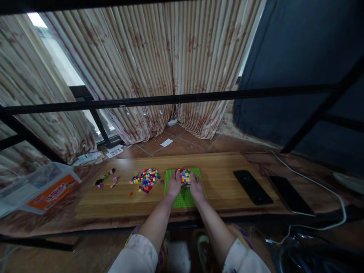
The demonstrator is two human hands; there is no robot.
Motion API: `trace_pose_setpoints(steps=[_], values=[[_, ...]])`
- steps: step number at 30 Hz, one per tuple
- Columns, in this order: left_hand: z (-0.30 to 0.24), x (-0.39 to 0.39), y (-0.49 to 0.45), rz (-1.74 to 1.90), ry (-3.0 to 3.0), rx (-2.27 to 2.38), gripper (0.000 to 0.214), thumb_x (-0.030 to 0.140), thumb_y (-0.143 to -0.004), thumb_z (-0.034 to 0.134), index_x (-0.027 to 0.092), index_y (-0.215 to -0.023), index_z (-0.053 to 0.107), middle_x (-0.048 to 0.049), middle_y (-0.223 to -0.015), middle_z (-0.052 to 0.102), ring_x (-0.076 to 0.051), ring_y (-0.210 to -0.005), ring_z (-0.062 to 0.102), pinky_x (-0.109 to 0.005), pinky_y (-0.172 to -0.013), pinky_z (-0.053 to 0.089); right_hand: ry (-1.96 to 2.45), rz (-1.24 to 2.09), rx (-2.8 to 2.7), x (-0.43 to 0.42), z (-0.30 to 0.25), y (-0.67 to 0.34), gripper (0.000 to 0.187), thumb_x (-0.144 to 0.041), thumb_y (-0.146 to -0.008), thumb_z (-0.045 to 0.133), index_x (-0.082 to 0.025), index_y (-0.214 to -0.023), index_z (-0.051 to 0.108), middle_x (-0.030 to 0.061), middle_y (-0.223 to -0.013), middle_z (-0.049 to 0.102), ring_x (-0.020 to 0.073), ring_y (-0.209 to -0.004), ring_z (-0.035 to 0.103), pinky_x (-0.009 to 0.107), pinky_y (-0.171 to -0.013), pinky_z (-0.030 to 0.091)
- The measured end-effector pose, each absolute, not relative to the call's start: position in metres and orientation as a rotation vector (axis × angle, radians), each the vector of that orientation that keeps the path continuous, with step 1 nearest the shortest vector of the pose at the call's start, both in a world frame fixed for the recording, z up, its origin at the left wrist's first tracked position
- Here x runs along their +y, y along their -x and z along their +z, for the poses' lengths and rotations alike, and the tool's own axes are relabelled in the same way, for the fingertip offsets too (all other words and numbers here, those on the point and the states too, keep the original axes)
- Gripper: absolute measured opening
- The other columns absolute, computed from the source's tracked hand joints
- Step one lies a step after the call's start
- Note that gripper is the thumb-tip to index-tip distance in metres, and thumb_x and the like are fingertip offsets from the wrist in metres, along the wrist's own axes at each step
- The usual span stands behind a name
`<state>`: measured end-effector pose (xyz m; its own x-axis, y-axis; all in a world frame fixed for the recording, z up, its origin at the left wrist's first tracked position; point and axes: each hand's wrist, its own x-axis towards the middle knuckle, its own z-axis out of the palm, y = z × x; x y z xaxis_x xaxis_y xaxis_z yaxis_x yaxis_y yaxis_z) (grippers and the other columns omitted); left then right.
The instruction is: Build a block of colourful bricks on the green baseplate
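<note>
A multicoloured block of small toy bricks [185, 176] stands on the green studded baseplate [184, 201], toward its far half. From the left side my left hand [174, 184] presses against the block. My right hand [196, 185] presses on the opposite side, so the block is gripped between both hands. The fingers point away from me and partly hide the block's sides. To the left lies a heap of loose coloured bricks [147, 179]. One orange brick [130, 194] sits apart, nearer to me.
A wooden board [222, 189] carries everything here. Dark and pink pieces [104, 178] lie at its left. A black phone [253, 187] rests at its right, with another dark device [290, 194] beyond. A clear plastic box [54, 170] and a white cable [342, 208] flank the board.
</note>
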<state>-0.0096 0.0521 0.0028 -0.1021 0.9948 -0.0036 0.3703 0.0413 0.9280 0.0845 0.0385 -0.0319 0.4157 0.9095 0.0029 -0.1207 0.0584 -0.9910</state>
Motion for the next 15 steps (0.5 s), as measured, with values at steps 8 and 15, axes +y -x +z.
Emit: trace_pose_setpoints(steps=[8,15], values=[[0.017,0.052,0.008,0.900,-1.465,1.645,0.038,0.028,-0.092,0.031,0.011,-0.108,0.061,-0.0129,-0.109,0.067,-0.018,-0.101,0.063,-0.030,-0.090,0.046,1.308,0.833,-0.749,-0.008,-0.025,-0.126,0.052,-0.057,-0.070,0.056,-0.015,-0.101,0.064,0.0109,-0.102,0.069,0.0251,-0.097,0.062,0.038,-0.086,0.046],[0.022,0.058,0.005,0.805,-1.495,1.766,0.036,0.025,-0.091,0.033,0.012,-0.102,0.064,-0.0141,-0.108,0.068,-0.019,-0.101,0.063,-0.029,-0.087,0.045,1.601,0.503,-0.831,-0.094,-0.043,-0.216,0.058,-0.056,-0.076,0.052,-0.015,-0.116,0.058,0.0142,-0.110,0.065,0.0260,-0.098,0.061,0.039,-0.088,0.045]])
